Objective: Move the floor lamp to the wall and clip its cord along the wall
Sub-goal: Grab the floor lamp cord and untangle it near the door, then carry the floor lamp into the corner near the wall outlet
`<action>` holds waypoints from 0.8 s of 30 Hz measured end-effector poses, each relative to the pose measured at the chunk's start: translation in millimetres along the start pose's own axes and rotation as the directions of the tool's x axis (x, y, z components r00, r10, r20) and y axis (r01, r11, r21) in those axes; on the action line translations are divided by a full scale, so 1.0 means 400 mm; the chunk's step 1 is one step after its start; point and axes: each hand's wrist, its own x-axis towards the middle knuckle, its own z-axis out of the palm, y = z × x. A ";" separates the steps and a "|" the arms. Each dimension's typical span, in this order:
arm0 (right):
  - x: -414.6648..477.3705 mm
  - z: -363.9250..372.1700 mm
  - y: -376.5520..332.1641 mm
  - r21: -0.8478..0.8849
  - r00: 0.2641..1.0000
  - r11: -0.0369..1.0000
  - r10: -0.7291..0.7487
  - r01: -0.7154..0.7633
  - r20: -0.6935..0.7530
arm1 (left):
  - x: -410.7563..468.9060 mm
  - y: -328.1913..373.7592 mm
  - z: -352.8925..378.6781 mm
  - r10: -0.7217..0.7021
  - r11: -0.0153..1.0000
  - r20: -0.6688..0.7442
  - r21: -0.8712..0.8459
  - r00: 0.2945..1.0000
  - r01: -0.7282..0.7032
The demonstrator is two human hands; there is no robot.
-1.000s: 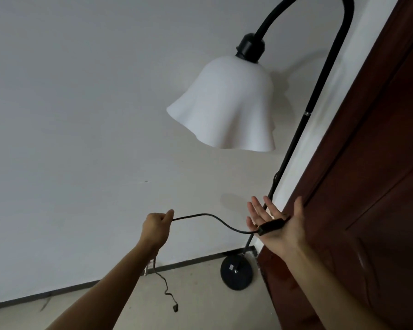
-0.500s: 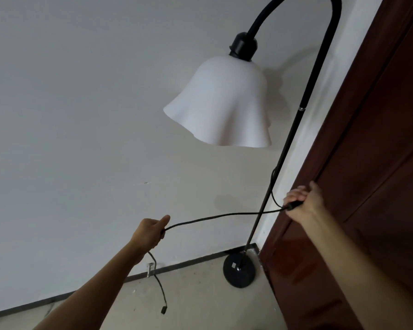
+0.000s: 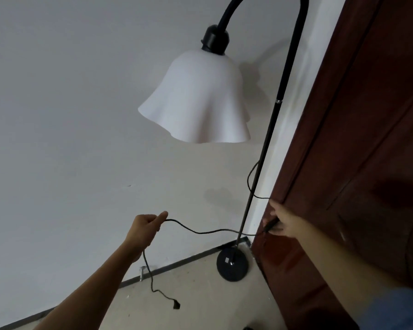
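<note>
The black floor lamp (image 3: 267, 144) stands against the white wall (image 3: 69, 115) beside a door, its round base (image 3: 231, 266) on the floor and its white wavy shade (image 3: 198, 101) hanging left of the pole. My left hand (image 3: 148, 226) is closed on the black cord (image 3: 200, 231). From that fist the cord runs right, across the pole, to my right hand (image 3: 280, 222), which grips the cord's inline switch against the door. The plug end (image 3: 176, 305) dangles below my left hand near the floor.
A dark red wooden door (image 3: 355, 163) fills the right side, close to the lamp pole. A small metal clip (image 3: 142, 272) sits low on the wall at the baseboard. The concrete floor (image 3: 196, 301) lies below.
My right hand has come down along the door with the cord's switch. The cord between my hands now sags lower. The view has shifted slightly.
</note>
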 end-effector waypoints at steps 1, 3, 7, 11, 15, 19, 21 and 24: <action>0.008 -0.014 0.015 -0.242 1.000 0.970 0.030 -0.029 0.001 | 0.004 0.013 0.014 0.010 1.000 0.011 0.005 1.000 -0.010; 0.025 -0.045 0.019 -0.552 1.000 0.834 0.005 -0.016 -0.022 | 0.011 0.035 0.041 0.030 0.999 0.023 0.018 0.999 -0.030; 0.064 -0.054 -0.110 -0.702 0.855 0.632 -0.515 0.328 -0.063 | 0.021 0.059 0.092 0.035 0.997 0.043 0.069 0.998 -0.038; 0.079 0.017 -0.272 -0.431 0.746 0.660 -0.664 0.616 0.050 | 0.037 0.065 0.140 -0.033 0.997 0.043 0.067 0.999 0.030; 0.150 0.086 -0.290 -0.371 0.779 0.687 -0.581 0.624 0.234 | 0.061 0.059 0.183 -0.135 0.991 0.000 0.007 0.991 0.135; 0.257 0.103 -0.216 -0.338 0.811 0.738 -0.516 0.584 0.276 | 0.080 0.036 0.225 -0.210 0.978 -0.084 -0.006 0.974 0.210; 0.291 0.106 -0.183 -0.340 0.807 0.732 -0.528 0.590 0.263 | 0.079 0.023 0.243 -0.247 0.969 -0.122 -0.017 0.961 0.247; 0.318 0.128 -0.156 -0.248 0.813 0.776 -0.538 0.580 0.220 | 0.063 0.007 0.265 -0.308 0.951 -0.150 -0.060 0.939 0.303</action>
